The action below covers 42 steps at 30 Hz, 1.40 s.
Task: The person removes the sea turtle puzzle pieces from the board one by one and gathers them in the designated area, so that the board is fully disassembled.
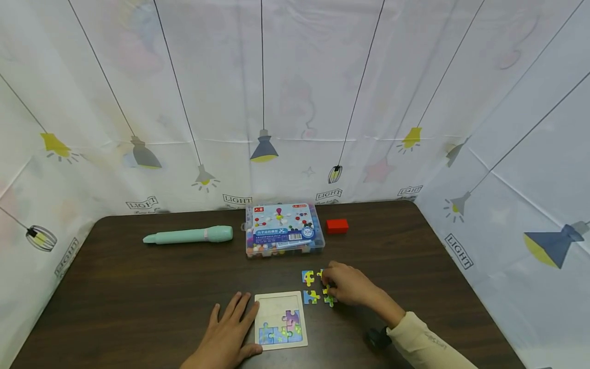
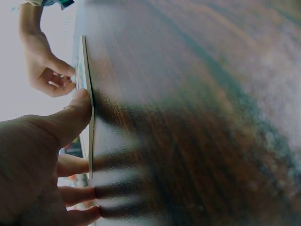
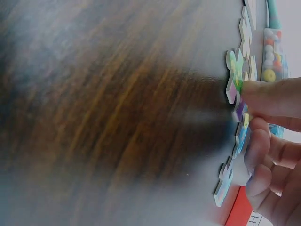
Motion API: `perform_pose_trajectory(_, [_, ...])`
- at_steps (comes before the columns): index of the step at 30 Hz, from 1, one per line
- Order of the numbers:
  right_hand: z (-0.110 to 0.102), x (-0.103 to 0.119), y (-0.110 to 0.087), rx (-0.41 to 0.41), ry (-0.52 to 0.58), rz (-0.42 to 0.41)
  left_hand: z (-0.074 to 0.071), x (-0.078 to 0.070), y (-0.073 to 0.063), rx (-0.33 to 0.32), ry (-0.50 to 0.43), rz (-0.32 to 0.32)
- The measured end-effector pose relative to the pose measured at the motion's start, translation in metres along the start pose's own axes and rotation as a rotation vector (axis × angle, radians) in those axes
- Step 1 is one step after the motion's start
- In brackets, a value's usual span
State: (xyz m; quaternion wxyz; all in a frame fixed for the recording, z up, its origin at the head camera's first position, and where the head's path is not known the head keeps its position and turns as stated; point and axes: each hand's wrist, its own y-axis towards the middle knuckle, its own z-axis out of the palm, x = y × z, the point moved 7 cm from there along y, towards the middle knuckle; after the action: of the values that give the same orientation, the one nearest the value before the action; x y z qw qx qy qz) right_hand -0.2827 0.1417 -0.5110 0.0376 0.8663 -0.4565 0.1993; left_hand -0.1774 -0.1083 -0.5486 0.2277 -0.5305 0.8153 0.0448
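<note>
A square wooden puzzle tray (image 1: 278, 295) lies near the front of the table, with several joined pieces (image 1: 280, 335) along its bottom and right. My left hand (image 1: 229, 330) rests at the tray's left side, fingers spread and straight, the thumb on its near corner (image 2: 81, 101). To the right of the tray, my right hand (image 1: 352, 285) is over loose jigsaw pieces, thumb and forefinger pinching a puzzle piece (image 3: 241, 109) that they partly cover. Beside it lie a green piece (image 1: 330, 301), a yellow-and-blue piece (image 1: 308, 277) and another blue one (image 1: 311, 297).
Behind the pieces stands a clear plastic box (image 1: 285, 230) of coloured beads with a printed label. A red block (image 1: 337, 226) sits to its right, a mint-green pen-shaped thing (image 1: 189, 235) to its left. A curtain printed with lamps hangs behind the dark wooden table (image 1: 138, 297).
</note>
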Motion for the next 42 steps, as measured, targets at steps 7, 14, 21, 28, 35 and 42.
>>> perform_pose_trajectory(7, [-0.003, 0.010, -0.004, -0.080, -0.039, 0.000, 0.001, 0.000, 0.001, 0.003, -0.003, 0.001])
perform_pose_trajectory(14, [0.005, 0.065, -0.008, -0.095, -0.151, -0.309, 0.001, 0.000, 0.002, 0.009, -0.004, -0.006])
perform_pose_trajectory(21, [0.036, 0.082, -0.004, 0.057, -0.224, -0.339, 0.003, 0.001, 0.002, -0.002, 0.014, 0.011])
perform_pose_trajectory(28, [0.041, 0.085, -0.001, 0.033, -0.207, -0.347, 0.002, 0.001, 0.001, -0.014, 0.019, 0.009])
perform_pose_trajectory(35, [0.039, 0.090, -0.001, 0.010, -0.147, -0.349, 0.002, 0.001, 0.002, -0.009, 0.020, -0.002])
perform_pose_trajectory(42, [0.041, 0.089, 0.000, 0.067, 0.109, -0.342, 0.002, 0.003, 0.002, -0.005, 0.013, -0.007])
